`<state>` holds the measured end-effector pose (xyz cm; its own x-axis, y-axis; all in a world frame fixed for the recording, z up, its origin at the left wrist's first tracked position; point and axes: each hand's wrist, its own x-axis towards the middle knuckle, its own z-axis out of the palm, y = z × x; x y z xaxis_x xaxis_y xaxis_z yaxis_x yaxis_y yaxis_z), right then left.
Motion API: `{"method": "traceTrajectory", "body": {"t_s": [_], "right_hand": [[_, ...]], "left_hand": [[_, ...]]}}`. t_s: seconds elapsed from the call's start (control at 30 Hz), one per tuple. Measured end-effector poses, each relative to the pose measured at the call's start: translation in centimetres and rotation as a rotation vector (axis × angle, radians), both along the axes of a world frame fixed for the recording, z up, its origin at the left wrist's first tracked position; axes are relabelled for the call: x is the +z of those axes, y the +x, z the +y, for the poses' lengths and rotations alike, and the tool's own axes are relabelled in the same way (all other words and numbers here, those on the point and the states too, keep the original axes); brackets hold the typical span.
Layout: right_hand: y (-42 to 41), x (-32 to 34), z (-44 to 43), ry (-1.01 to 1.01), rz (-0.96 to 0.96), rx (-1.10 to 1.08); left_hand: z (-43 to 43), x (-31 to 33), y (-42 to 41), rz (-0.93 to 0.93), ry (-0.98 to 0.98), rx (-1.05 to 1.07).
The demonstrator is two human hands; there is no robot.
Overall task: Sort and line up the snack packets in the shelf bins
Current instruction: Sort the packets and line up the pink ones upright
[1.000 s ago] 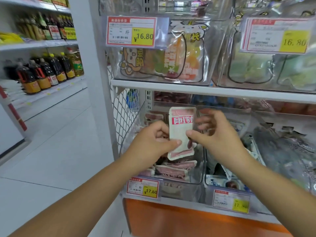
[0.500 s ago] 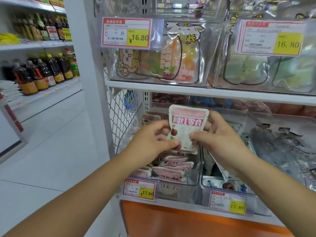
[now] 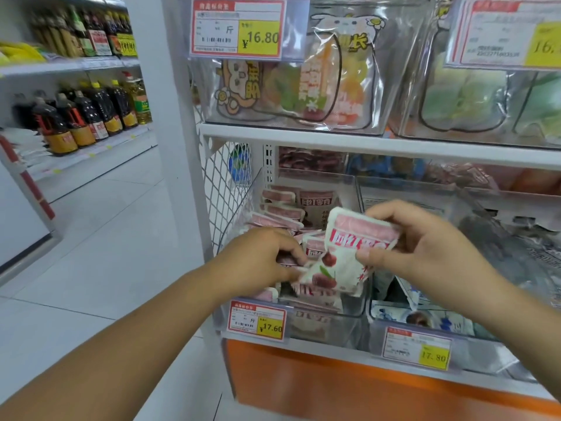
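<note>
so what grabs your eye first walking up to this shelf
The pink-and-white snack packet, held tilted between the left hand and right hand over the lower-left clear bin of matching packets. Next, the red-and-yellow 16.80 price tag at upper centre, and dark bottles on the shelf far left.

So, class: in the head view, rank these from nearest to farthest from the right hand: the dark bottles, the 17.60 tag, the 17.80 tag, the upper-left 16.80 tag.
From the right hand:
1. 17.80 tag, just below it.
2. 17.60 tag, lower left.
3. 16.80 tag, upper shelf, left.
4. dark bottles, across the aisle, far left.
</note>
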<state>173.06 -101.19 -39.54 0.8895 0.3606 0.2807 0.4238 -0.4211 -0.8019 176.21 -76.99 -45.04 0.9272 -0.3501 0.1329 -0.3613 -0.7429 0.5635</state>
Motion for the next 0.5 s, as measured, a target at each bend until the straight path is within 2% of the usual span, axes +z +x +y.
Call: {"method": "traceTrajectory", "body": {"t_s": [0.13, 0.33, 0.5], "right_hand": [[-0.4, -2.5, 0.8, -0.462, -0.295, -0.039], [0.5, -3.3, 2.1, -0.813, -0.516, 0.059], [1.3, -3.9, 2.7, -1.061, -0.574, 0.037]], "left_hand": [[-0.2, 0.0, 0.5, -0.013, -0.091, 0.097], [-0.2, -0.1, 0.6, -0.015, -0.201, 0.079], [-0.4, -0.1, 0.5, -0.011, -0.244, 0.087]]}}
